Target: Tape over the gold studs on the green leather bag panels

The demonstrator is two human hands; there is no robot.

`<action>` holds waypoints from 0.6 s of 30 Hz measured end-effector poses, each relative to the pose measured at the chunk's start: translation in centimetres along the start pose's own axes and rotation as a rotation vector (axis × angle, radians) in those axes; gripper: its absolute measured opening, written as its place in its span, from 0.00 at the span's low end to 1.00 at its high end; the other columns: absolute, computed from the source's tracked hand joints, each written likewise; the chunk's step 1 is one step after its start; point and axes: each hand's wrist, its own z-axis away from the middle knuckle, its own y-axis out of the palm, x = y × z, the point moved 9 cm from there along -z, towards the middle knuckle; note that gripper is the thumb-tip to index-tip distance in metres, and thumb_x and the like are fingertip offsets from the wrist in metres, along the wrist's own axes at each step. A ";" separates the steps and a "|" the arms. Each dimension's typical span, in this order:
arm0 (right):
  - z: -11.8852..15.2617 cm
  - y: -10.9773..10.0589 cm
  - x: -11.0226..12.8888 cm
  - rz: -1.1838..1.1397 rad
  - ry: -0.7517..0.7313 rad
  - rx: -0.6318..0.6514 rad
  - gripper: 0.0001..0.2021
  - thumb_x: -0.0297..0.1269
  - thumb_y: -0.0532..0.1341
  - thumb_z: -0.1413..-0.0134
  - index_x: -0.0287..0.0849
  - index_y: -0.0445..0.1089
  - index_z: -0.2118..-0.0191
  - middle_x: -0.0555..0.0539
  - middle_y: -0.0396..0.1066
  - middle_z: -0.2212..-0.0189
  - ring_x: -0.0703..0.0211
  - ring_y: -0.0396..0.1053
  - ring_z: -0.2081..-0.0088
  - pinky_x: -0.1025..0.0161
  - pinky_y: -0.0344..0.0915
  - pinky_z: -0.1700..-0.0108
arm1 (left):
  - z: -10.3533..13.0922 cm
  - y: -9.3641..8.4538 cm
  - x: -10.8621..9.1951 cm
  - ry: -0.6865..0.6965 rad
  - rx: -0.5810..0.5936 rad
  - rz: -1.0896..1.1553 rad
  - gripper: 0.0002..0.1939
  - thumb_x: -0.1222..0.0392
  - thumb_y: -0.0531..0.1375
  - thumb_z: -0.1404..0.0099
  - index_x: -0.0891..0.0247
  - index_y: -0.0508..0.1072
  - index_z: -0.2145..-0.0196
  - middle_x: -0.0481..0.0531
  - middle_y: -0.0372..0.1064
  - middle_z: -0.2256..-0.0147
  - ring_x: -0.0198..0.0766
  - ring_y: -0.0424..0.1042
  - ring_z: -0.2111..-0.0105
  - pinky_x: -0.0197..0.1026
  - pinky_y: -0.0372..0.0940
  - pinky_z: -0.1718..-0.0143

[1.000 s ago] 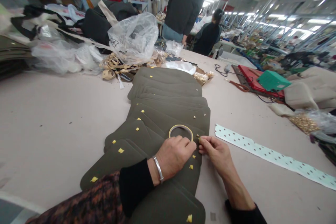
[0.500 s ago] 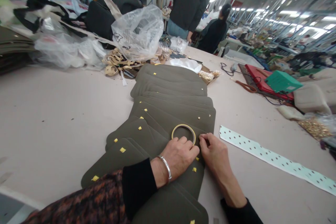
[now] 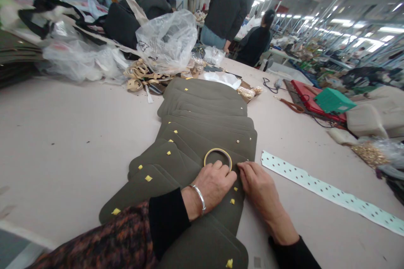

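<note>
Left hand [image 3: 213, 185]: lies palm down on the olive leather panels [image 3: 202, 143] at lower centre of the frame, fingers curled loosely, tips touching the near edge of the tape ring [image 3: 217, 157]; a silver bracelet [image 3: 199, 198] circles the wrist.
Right hand [image 3: 257, 183]: just beside the left, fingers pinched together against the right edge of the same panel; what they pinch is too small to tell.
Panels: overlapped in a row running from the lower centre to mid-frame on the table [image 3: 63, 134], dotted with small yellow squares.
Tape ring: flat on a panel, just above both hands.
Dotted strip [image 3: 328, 193]: lies on the table at right.
Plastic bag [image 3: 167, 42]: upper centre, beyond the panels.
</note>
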 end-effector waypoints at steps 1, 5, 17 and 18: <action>-0.3 0.3 0.0 0.034 0.011 0.015 0.11 0.31 0.51 0.38 0.38 0.71 0.62 0.41 0.72 0.68 0.54 0.71 0.64 0.57 0.69 0.59 | -0.1 0.0 0.1 -0.007 0.000 -0.005 0.06 0.66 0.50 0.31 0.63 0.64 0.66 0.52 0.65 0.67 0.44 0.64 0.65 0.44 0.63 0.68; -1.2 1.2 -1.8 0.017 0.209 0.037 0.11 0.31 0.52 0.40 0.39 0.72 0.64 0.44 0.74 0.71 0.56 0.73 0.68 0.59 0.68 0.63 | -0.2 0.0 0.6 -0.024 0.016 -0.022 0.07 0.68 0.48 0.31 0.63 0.65 0.65 0.53 0.65 0.68 0.44 0.64 0.65 0.46 0.63 0.66; 0.9 -0.3 -1.2 -0.406 0.379 0.285 0.08 0.34 0.58 0.45 0.43 0.75 0.67 0.48 0.77 0.72 0.58 0.73 0.71 0.63 0.67 0.68 | 0.9 -4.4 2.3 0.052 -0.287 0.343 0.09 0.62 0.49 0.28 0.63 0.67 0.56 0.49 0.71 0.65 0.34 0.72 0.64 0.37 0.68 0.62; 0.9 -1.3 -1.0 -0.439 0.380 0.183 0.09 0.35 0.57 0.44 0.43 0.75 0.64 0.47 0.77 0.70 0.58 0.73 0.69 0.63 0.68 0.67 | 1.1 -4.7 2.3 0.064 -0.310 0.387 0.09 0.61 0.49 0.28 0.62 0.66 0.54 0.49 0.72 0.62 0.34 0.73 0.61 0.36 0.69 0.59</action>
